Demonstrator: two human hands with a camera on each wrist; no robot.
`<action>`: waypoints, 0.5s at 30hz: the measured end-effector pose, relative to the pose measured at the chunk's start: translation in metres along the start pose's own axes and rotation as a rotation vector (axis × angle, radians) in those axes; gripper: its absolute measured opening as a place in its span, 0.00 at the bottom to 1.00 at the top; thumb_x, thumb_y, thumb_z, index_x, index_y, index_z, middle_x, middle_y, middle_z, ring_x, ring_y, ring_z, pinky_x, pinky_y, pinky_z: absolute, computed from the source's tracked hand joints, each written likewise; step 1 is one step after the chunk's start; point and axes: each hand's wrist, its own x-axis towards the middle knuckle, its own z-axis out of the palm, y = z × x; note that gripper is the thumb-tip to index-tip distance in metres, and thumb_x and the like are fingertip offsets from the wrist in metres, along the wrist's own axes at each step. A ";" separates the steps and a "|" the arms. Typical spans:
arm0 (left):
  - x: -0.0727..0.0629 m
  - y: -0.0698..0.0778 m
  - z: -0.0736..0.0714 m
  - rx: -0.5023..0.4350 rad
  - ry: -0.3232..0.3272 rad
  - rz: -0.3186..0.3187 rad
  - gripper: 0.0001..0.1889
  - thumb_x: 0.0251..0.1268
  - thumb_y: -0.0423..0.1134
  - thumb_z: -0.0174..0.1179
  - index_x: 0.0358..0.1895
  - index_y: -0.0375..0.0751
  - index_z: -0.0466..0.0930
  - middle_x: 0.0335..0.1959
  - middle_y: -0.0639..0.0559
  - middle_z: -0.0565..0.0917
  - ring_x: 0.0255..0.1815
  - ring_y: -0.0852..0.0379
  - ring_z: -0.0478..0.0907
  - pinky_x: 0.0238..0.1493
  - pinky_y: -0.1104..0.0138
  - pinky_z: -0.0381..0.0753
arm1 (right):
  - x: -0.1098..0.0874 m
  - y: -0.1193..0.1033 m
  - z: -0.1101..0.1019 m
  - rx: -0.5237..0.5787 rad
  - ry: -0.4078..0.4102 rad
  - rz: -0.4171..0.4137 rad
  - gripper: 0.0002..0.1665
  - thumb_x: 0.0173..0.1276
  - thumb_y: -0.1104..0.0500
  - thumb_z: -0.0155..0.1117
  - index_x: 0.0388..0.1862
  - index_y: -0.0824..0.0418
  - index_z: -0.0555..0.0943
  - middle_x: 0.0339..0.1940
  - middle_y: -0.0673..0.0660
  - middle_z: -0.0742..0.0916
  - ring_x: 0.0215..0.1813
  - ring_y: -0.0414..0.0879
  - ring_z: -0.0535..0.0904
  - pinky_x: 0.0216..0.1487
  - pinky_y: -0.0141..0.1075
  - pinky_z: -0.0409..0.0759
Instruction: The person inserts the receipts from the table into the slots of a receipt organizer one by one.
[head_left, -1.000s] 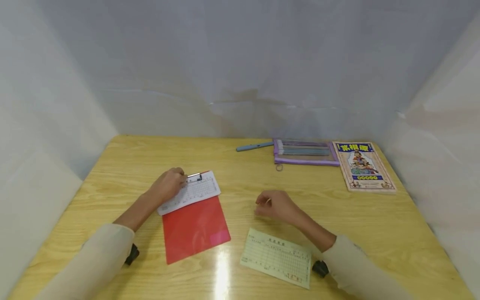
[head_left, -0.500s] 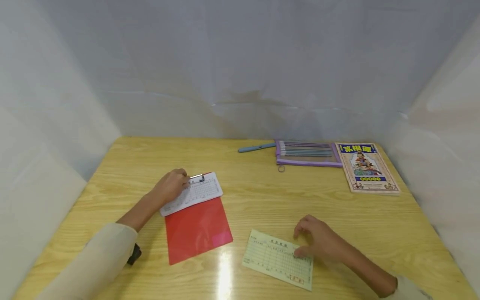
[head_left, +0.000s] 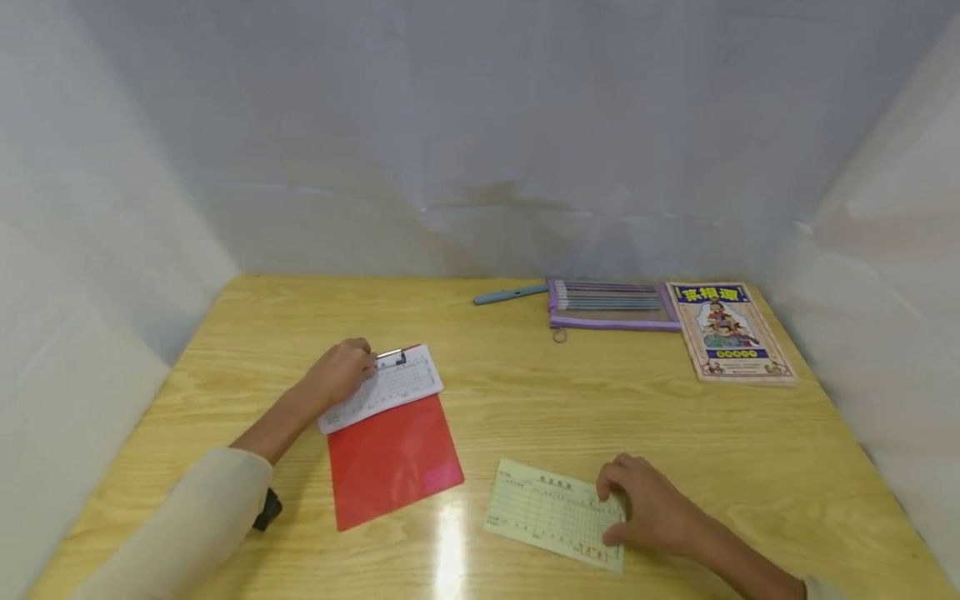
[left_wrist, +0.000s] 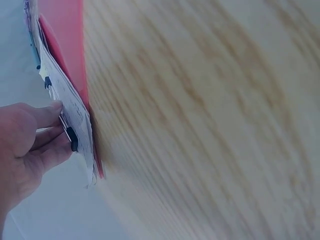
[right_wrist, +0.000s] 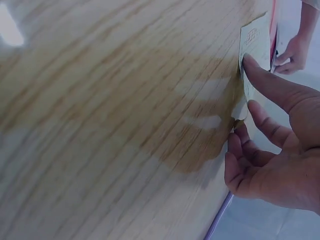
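Note:
In the head view, my left hand pinches the metal clip at the top of a red clipboard. A white pad of printed forms lies across its upper part; my hand hides some of it. The left wrist view shows the thumb and fingers on the clip. My right hand is at the right end of a pale yellow printed form, fingers spread and bent. In the right wrist view, the thumb touches the form near its edge, and the other fingers curl beside it.
A blue pen lies at the table's back edge. Beside it are a purple-edged clear pencil case holding several pencils and a booklet with a colourful cover. Pale sheeting surrounds the wooden table.
My right hand has moved right and toward me, from above the yellow form to its right end. My left hand stays on the clip.

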 end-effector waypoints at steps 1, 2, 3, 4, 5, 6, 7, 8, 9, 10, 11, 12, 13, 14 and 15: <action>0.000 0.000 0.000 0.000 0.004 0.002 0.07 0.59 0.31 0.62 0.35 0.29 0.85 0.37 0.35 0.81 0.41 0.41 0.80 0.42 0.55 0.84 | 0.000 0.000 0.000 0.004 0.002 0.002 0.25 0.39 0.49 0.80 0.31 0.47 0.73 0.36 0.45 0.75 0.43 0.43 0.69 0.48 0.40 0.73; 0.000 0.000 0.000 -0.002 0.010 0.007 0.07 0.59 0.31 0.62 0.35 0.29 0.85 0.37 0.35 0.81 0.40 0.41 0.80 0.42 0.55 0.84 | 0.001 0.000 0.000 0.009 0.002 0.008 0.25 0.39 0.50 0.80 0.31 0.47 0.73 0.35 0.45 0.75 0.43 0.42 0.69 0.48 0.41 0.74; 0.000 0.000 0.000 -0.002 0.015 0.013 0.07 0.59 0.31 0.63 0.35 0.29 0.85 0.37 0.35 0.81 0.40 0.41 0.81 0.41 0.55 0.84 | 0.001 0.000 0.000 0.013 0.000 0.016 0.25 0.39 0.50 0.80 0.31 0.47 0.73 0.35 0.45 0.75 0.43 0.42 0.69 0.49 0.41 0.74; 0.000 0.000 0.001 -0.001 0.018 0.018 0.06 0.59 0.31 0.63 0.35 0.29 0.85 0.37 0.35 0.81 0.40 0.41 0.81 0.41 0.55 0.84 | 0.001 0.000 0.000 0.018 -0.004 0.023 0.24 0.39 0.50 0.80 0.31 0.47 0.73 0.35 0.45 0.75 0.43 0.42 0.69 0.49 0.41 0.73; 0.000 0.000 0.001 0.002 0.021 0.022 0.06 0.59 0.31 0.63 0.35 0.29 0.85 0.37 0.35 0.81 0.40 0.41 0.81 0.41 0.55 0.84 | 0.002 0.001 0.000 0.021 -0.007 0.030 0.24 0.39 0.50 0.80 0.31 0.47 0.73 0.35 0.45 0.75 0.43 0.42 0.69 0.50 0.41 0.74; 0.000 0.000 0.001 0.004 0.022 0.023 0.06 0.59 0.31 0.63 0.35 0.29 0.85 0.36 0.35 0.81 0.40 0.41 0.81 0.41 0.56 0.84 | 0.002 0.001 0.000 0.020 -0.008 0.036 0.24 0.40 0.51 0.80 0.31 0.47 0.73 0.35 0.45 0.75 0.42 0.42 0.69 0.49 0.40 0.74; 0.000 0.000 0.000 0.007 0.025 0.026 0.06 0.58 0.31 0.63 0.34 0.29 0.84 0.36 0.35 0.81 0.39 0.41 0.81 0.40 0.56 0.84 | 0.002 0.000 0.000 0.023 -0.009 0.039 0.24 0.40 0.51 0.80 0.31 0.47 0.73 0.35 0.45 0.75 0.42 0.42 0.69 0.49 0.40 0.74; 0.000 0.001 0.000 0.009 0.025 0.026 0.06 0.58 0.30 0.63 0.34 0.29 0.84 0.35 0.36 0.81 0.39 0.41 0.81 0.40 0.56 0.84 | 0.002 0.000 -0.001 0.025 -0.010 0.044 0.23 0.41 0.52 0.80 0.31 0.47 0.73 0.36 0.46 0.75 0.41 0.42 0.69 0.47 0.37 0.74; 0.000 0.001 0.000 0.015 0.023 0.025 0.06 0.58 0.31 0.63 0.34 0.29 0.84 0.35 0.36 0.81 0.39 0.42 0.81 0.40 0.56 0.84 | 0.002 0.000 -0.001 0.027 -0.007 0.044 0.23 0.41 0.52 0.80 0.31 0.47 0.73 0.36 0.46 0.74 0.41 0.42 0.68 0.46 0.36 0.73; 0.000 0.001 -0.001 0.018 0.022 0.026 0.06 0.58 0.30 0.63 0.33 0.29 0.84 0.35 0.36 0.81 0.38 0.42 0.81 0.40 0.56 0.84 | 0.002 0.000 0.000 0.032 -0.001 0.041 0.23 0.41 0.53 0.80 0.31 0.47 0.73 0.37 0.47 0.74 0.41 0.42 0.68 0.45 0.35 0.73; 0.000 0.002 -0.001 0.020 0.019 0.025 0.06 0.58 0.31 0.63 0.33 0.29 0.84 0.34 0.37 0.81 0.38 0.43 0.80 0.39 0.57 0.84 | 0.002 -0.001 0.000 0.038 0.007 0.041 0.23 0.42 0.53 0.80 0.31 0.48 0.74 0.39 0.48 0.74 0.41 0.43 0.69 0.45 0.34 0.74; 0.000 0.002 -0.002 0.023 0.018 0.025 0.05 0.58 0.31 0.63 0.33 0.29 0.84 0.34 0.37 0.81 0.37 0.43 0.80 0.39 0.57 0.84 | 0.002 -0.001 0.000 0.045 0.017 0.041 0.23 0.41 0.54 0.80 0.31 0.48 0.74 0.40 0.49 0.74 0.42 0.44 0.69 0.44 0.34 0.74; 0.001 0.002 -0.002 0.026 0.017 0.027 0.05 0.58 0.30 0.63 0.32 0.29 0.84 0.33 0.37 0.81 0.37 0.43 0.80 0.38 0.57 0.84 | 0.002 -0.001 0.000 0.052 0.026 0.039 0.23 0.41 0.54 0.80 0.32 0.48 0.75 0.42 0.51 0.73 0.42 0.44 0.69 0.44 0.34 0.74; 0.000 0.002 -0.002 0.025 0.014 0.023 0.05 0.58 0.30 0.63 0.32 0.29 0.84 0.33 0.38 0.81 0.37 0.43 0.80 0.39 0.57 0.84 | 0.002 -0.001 0.000 0.058 0.034 0.039 0.22 0.41 0.54 0.80 0.32 0.48 0.75 0.43 0.52 0.73 0.43 0.45 0.69 0.44 0.34 0.75; 0.000 0.002 -0.003 0.026 0.011 0.021 0.05 0.58 0.31 0.63 0.32 0.29 0.84 0.33 0.38 0.81 0.37 0.43 0.80 0.39 0.57 0.84 | 0.003 -0.001 0.001 0.061 0.043 0.036 0.22 0.41 0.54 0.80 0.32 0.48 0.76 0.44 0.53 0.73 0.43 0.45 0.70 0.44 0.35 0.76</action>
